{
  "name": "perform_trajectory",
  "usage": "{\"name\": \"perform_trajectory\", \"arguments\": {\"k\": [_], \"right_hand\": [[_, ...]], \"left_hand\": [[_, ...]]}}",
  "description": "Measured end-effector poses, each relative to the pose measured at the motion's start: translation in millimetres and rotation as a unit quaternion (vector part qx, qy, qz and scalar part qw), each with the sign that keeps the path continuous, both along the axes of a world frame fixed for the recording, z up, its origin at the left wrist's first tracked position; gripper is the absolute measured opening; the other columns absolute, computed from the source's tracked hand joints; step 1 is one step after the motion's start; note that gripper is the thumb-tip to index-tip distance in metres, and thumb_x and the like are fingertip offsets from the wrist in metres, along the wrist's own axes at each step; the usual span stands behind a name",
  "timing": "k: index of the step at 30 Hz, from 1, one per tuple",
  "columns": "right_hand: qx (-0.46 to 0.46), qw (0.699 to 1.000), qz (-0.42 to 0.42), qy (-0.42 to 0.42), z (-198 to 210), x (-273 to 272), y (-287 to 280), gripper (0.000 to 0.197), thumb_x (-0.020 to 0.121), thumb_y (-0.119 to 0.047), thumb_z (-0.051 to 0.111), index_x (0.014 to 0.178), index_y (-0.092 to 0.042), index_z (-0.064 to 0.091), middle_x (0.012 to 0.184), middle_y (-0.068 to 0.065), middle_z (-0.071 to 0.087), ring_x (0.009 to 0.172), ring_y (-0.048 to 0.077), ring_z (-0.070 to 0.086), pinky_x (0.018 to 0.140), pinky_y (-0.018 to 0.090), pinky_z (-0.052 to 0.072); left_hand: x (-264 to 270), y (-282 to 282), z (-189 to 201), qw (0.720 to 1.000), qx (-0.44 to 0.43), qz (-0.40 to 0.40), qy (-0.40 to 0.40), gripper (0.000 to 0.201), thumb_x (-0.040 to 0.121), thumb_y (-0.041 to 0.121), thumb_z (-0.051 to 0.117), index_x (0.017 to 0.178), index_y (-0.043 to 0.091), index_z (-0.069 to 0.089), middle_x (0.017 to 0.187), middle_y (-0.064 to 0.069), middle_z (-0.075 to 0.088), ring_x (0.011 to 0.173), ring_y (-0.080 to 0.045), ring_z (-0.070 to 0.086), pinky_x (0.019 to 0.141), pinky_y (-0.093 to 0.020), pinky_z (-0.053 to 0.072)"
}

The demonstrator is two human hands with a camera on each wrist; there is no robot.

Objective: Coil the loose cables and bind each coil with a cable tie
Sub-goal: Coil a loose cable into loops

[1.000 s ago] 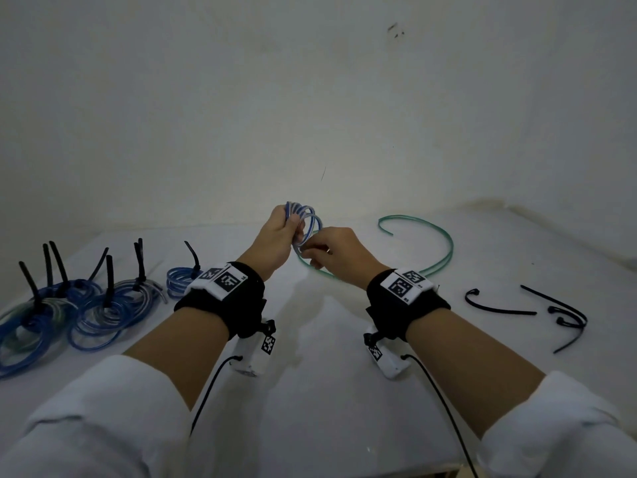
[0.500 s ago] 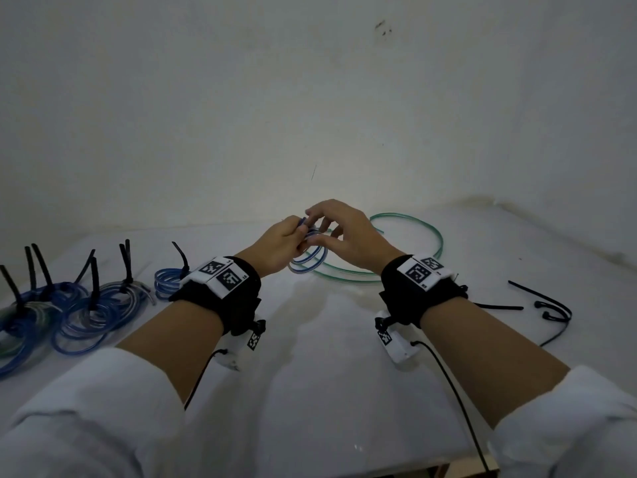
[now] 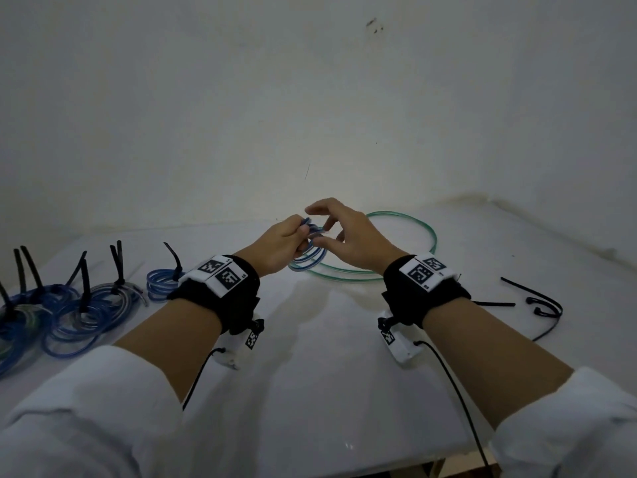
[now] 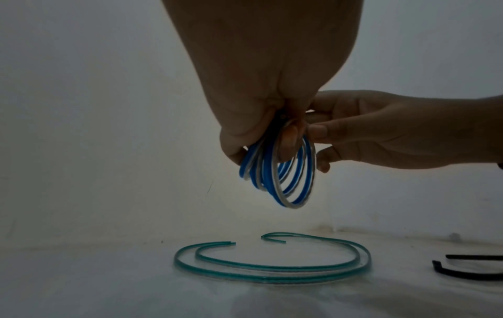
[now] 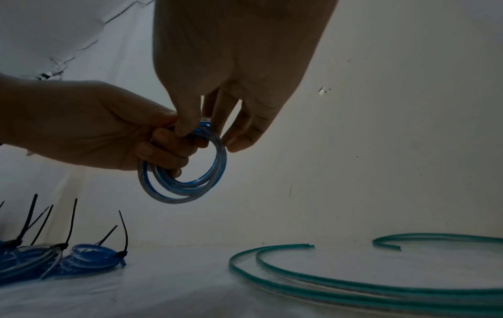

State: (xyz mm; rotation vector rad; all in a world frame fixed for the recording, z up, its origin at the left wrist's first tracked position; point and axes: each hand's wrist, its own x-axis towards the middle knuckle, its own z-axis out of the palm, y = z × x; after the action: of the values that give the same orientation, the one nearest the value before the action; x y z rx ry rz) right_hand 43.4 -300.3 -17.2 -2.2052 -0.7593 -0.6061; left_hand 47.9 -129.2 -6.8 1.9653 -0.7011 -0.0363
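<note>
A small coil of blue-and-white cable [image 3: 306, 263] [image 4: 288, 185] [image 5: 190, 189] hangs above the white table [image 3: 327, 357]. My left hand [image 3: 299, 232] [image 4: 258, 139] [image 5: 163, 146] grips its upper left part in curled fingers. My right hand [image 3: 319, 226] [image 4: 317, 146] [image 5: 207, 133] reaches in from the right and pinches the coil's top between thumb and fingers, with the other fingers spread. A loose green cable [image 3: 431, 236] [image 4: 272, 275] [image 5: 354, 286] lies in an open ring on the table behind the hands.
Several blue coils bound with black ties [image 3: 86, 312] [image 5: 90, 258] lie at the table's left. Loose black cable ties [image 3: 544, 301] [image 4: 476, 275] lie at the right. A white wall stands close behind, and the table's front edge [image 3: 396, 467] is near my arms.
Both hands have come down with the coil. My right hand has moved from beside the coil to over its top, and its fingers have spread.
</note>
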Motion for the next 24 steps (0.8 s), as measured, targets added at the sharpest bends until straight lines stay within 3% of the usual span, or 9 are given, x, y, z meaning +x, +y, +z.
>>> {"name": "perform_trajectory", "arguments": {"k": [2, 4, 9, 11, 15, 19, 24], "right_hand": [[-0.032, 0.999, 0.003, 0.009, 1.4, 0.5, -0.9, 0.036, 0.084, -0.015, 0.065, 0.118, -0.013, 0.053, 0.113, -0.005, 0.06, 0.083, 0.014, 0.053, 0.065, 0.004, 0.037], [-0.023, 1.0, 0.0, 0.014, 3.0, -0.9, -2.5, 0.026, 0.086, -0.011, 0.063, 0.11, -0.008, 0.055, 0.102, -0.003, 0.059, 0.079, 0.018, 0.052, 0.064, 0.006, 0.037], [0.004, 1.0, -0.023, 0.014, 5.4, -7.1, -11.3, 0.011, 0.088, -0.01, 0.059, 0.095, -0.004, 0.053, 0.086, -0.003, 0.058, 0.071, 0.029, 0.053, 0.065, 0.027, 0.042], [0.013, 0.999, -0.031, 0.021, 6.4, -10.3, -17.2, 0.011, 0.088, -0.01, 0.06, 0.094, -0.004, 0.052, 0.083, -0.004, 0.057, 0.067, 0.031, 0.052, 0.061, 0.027, 0.04], [0.059, 0.993, -0.021, 0.099, 11.8, -21.2, -34.5, 0.014, 0.087, -0.013, 0.063, 0.092, -0.01, 0.05, 0.083, -0.008, 0.058, 0.053, 0.021, 0.049, 0.053, 0.024, 0.041], [0.095, 0.986, -0.032, 0.135, 15.4, -33.6, -59.4, 0.012, 0.087, -0.007, 0.061, 0.085, -0.008, 0.049, 0.062, -0.004, 0.055, 0.048, 0.017, 0.048, 0.049, 0.028, 0.041], [0.111, 0.981, -0.055, 0.15, 15.8, -43.9, -95.3, 0.023, 0.086, -0.003, 0.061, 0.075, -0.015, 0.046, 0.064, 0.002, 0.055, 0.045, 0.01, 0.046, 0.047, 0.025, 0.041]], "left_hand": [[-0.8, -2.9, 0.9, 1.0, 0.024, 0.002, -0.02, 0.032, 0.101, 0.011, 0.029, 0.071, 0.018, 0.036, 0.064, 0.001, 0.038, 0.058, -0.013, 0.034, 0.058, -0.023, 0.03], [-1.0, -7.0, 2.0, 0.999, 0.025, 0.006, -0.025, 0.03, 0.101, 0.012, 0.03, 0.072, 0.018, 0.036, 0.065, 0.001, 0.039, 0.058, -0.013, 0.036, 0.058, -0.022, 0.031], [-2.8, -21.0, 4.9, 0.999, -0.037, 0.033, 0.009, 0.012, 0.101, 0.016, 0.032, 0.092, 0.009, 0.033, 0.074, -0.002, 0.044, 0.063, -0.009, 0.04, 0.057, -0.018, 0.037], [-3.1, -28.2, 4.9, 0.998, -0.051, 0.034, 0.01, 0.014, 0.101, 0.015, 0.032, 0.086, 0.013, 0.032, 0.075, -0.003, 0.045, 0.064, -0.009, 0.04, 0.056, -0.017, 0.037], [-0.7, -44.1, 2.1, 0.999, -0.044, 0.019, -0.001, 0.022, 0.1, 0.012, 0.034, 0.079, 0.017, 0.031, 0.072, -0.002, 0.045, 0.062, -0.01, 0.039, 0.056, -0.017, 0.036], [-2.1, -69.2, -0.3, 0.999, -0.035, -0.007, -0.011, 0.022, 0.099, 0.011, 0.036, 0.079, 0.017, 0.033, 0.071, -0.003, 0.046, 0.062, -0.012, 0.04, 0.059, -0.021, 0.036], [-10.2, -105.8, -1.9, 0.998, -0.039, -0.038, -0.015, 0.02, 0.099, 0.012, 0.037, 0.08, 0.017, 0.033, 0.071, -0.004, 0.048, 0.063, -0.014, 0.041, 0.057, -0.018, 0.038]]}}
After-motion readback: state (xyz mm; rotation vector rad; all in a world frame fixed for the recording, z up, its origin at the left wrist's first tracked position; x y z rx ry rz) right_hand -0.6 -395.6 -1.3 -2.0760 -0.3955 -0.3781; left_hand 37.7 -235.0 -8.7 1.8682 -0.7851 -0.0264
